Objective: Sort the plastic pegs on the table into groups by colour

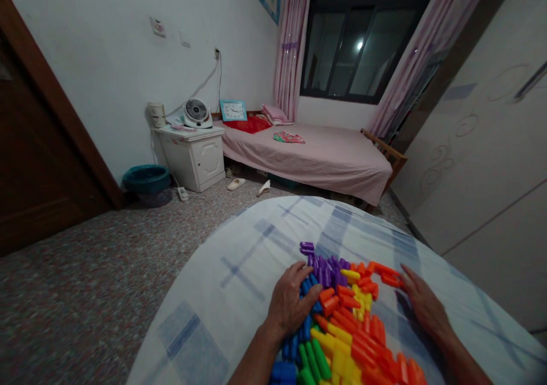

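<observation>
A heap of small bullet-shaped plastic pieces lies sorted roughly by colour on a round table. My left hand (291, 300) rests at the left side of the heap, thumb and fingers apart over the blue pieces (306, 328). Just beyond its fingertips lie the purple pieces (327, 272). My right hand (424, 305) is at the right side, fingers stretched out, fingertips at the orange pieces (387, 275) on the far right. Between the hands are more red-orange pieces (367, 345), yellow pieces (337, 348) and green pieces (314, 359). The near end of the heap is cut off.
A white cloth with blue checks (239, 282) covers the table. Beyond stand a pink-sheeted bed (329, 151), a white bedside cabinet (209, 160) with a fan (197, 113), and a teal-lined bin (147, 183). A pale wardrobe (482, 163) is on the right.
</observation>
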{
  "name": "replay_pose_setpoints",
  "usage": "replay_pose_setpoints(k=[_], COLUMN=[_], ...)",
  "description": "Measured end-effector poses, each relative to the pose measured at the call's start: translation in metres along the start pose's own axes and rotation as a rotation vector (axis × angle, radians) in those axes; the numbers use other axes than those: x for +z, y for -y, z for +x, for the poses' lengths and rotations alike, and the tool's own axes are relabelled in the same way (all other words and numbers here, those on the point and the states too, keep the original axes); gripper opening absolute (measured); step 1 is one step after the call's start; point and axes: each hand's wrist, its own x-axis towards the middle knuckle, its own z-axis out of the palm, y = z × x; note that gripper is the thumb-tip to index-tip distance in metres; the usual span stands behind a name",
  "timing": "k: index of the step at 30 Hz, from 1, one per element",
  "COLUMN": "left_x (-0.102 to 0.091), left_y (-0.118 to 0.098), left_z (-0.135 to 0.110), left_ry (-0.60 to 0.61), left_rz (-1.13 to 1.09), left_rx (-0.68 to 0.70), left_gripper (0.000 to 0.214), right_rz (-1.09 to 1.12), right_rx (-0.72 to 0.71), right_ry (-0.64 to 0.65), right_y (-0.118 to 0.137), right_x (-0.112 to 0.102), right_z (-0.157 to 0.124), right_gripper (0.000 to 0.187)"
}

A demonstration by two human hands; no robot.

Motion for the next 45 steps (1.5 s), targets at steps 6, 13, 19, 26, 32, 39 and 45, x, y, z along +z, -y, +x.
replay_pose_setpoints(k=[6,13,19,26,32,39,45], left_x=[-0.001,-0.002,-0.003,-0.009,-0.007,-0.003,-0.003], left_y=[0.002,0.004,0.002,-0.005,-0.001,0.006,0.007], left_z=[0.0,0.001,0.002,0.003,0.006,0.005,0.006], left_ry=[0.021,0.126,0.08,0.054,-0.022,0.0,0.02], left_rz=[0.002,0.005,-0.081,-0.303,-0.288,-0.184,-0.225], left_rx=[-0.022,0.049,0.031,-0.029,-0.033,-0.084,-0.06], left_gripper=[0.057,0.059,0.05,0.043,0.046,0.054,0.056], right_rz=[0.237,0.528,0.632,0.604,0.288,0.249,0.521], right_rx=[-0.09,-0.162,-0.299,-0.305,-0.349,-0.559,-0.451], right_ry=[0.201,0.406,0.543,0.552,0.0,0.195,0.58], right_y=[0.063,0.112,0.132,0.115,0.066,0.088,0.159], right_x=[0.013,0.001,-0.031,-0.041,0.027,0.06,0.035], right_z=[-0.011,-0.047,-0.078,-0.071,0.001,0.017,-0.01], right_gripper=[0.061,0.051,0.042,0.043,0.047,0.05,0.05])
